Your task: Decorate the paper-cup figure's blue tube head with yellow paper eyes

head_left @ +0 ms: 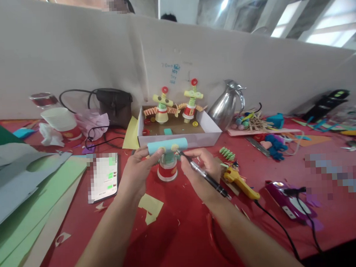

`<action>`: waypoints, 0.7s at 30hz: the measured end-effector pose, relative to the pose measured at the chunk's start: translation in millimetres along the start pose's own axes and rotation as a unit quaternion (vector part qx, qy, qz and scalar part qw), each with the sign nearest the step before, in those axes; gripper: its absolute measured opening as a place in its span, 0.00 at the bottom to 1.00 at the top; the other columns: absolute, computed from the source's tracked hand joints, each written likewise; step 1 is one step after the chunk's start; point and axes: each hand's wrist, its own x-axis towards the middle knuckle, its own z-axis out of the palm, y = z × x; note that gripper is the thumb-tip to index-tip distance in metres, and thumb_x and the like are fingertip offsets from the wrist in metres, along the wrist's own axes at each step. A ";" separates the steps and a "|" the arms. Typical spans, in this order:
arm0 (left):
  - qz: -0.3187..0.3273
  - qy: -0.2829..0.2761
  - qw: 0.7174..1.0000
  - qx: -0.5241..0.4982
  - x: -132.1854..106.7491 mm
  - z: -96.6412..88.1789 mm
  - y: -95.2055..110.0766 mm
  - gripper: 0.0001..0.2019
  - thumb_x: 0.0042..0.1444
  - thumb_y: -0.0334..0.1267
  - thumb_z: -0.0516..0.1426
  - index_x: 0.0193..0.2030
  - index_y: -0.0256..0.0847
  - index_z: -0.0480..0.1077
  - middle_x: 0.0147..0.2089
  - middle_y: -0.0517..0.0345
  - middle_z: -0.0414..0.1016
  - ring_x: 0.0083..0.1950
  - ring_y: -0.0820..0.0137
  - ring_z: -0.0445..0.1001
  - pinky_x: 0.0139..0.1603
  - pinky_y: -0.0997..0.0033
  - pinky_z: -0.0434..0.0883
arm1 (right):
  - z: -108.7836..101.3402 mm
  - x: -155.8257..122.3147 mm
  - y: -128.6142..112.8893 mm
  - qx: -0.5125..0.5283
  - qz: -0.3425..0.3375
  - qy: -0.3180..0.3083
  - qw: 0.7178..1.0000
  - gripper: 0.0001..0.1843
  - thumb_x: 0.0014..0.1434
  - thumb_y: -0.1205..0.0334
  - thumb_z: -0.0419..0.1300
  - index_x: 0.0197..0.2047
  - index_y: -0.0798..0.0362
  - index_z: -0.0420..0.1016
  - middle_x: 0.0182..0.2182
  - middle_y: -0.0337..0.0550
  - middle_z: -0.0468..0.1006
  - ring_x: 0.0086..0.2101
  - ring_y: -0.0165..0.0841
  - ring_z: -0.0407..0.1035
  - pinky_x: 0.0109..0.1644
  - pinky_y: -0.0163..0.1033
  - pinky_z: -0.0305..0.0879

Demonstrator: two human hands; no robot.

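Observation:
My left hand (135,169) grips the left end of a light blue paper tube (168,144), which has two round yellow paper discs on its front. In my right hand (201,168) is a black and silver pen (205,173), its tip at the right-hand yellow disc. Beneath the tube stands a red and white paper cup (168,172) with a green piece on top. Whether the tube is fixed to that piece I cannot tell.
An open white box (178,139) behind holds two paper-cup figures. A steel jug (227,103), yellow glue gun (239,180) and purple power strip (290,201) are to the right. A phone (105,178), coloured paper sheets (39,202) and a dark bag (114,106) lie left.

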 end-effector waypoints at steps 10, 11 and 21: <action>-0.002 0.017 1.000 -0.001 0.1 0.8 -0.3 0.16 0.44 0.50 0.70 0.36 0.42 0.82 0.47 0.52 0.79 0.56 0.58 0.73 0.60 0.61 0.67 | 2.9 1.4 3.4 -0.002 -0.027 -0.007 1.000 0.02 0.57 0.61 0.65 0.35 0.48 0.77 0.30 0.36 0.81 0.32 0.36 0.75 0.42 0.45 0.69; -0.003 0.019 1.000 -0.004 0.2 0.8 -0.4 0.16 0.44 0.50 0.70 0.36 0.42 0.82 0.46 0.52 0.79 0.55 0.58 0.74 0.59 0.62 0.68 | 2.9 1.4 3.8 -0.002 -0.029 -0.007 1.000 0.02 0.57 0.61 0.65 0.35 0.48 0.77 0.30 0.36 0.81 0.32 0.36 0.75 0.42 0.45 0.69; -0.010 0.026 1.000 -0.005 0.1 0.8 -0.4 0.17 0.42 0.50 0.71 0.35 0.43 0.81 0.44 0.52 0.80 0.55 0.57 0.74 0.55 0.61 0.70 | 2.5 1.3 4.5 -0.027 -0.033 0.010 0.999 0.01 0.56 0.62 0.66 0.33 0.48 0.77 0.28 0.36 0.80 0.31 0.35 0.73 0.43 0.44 0.69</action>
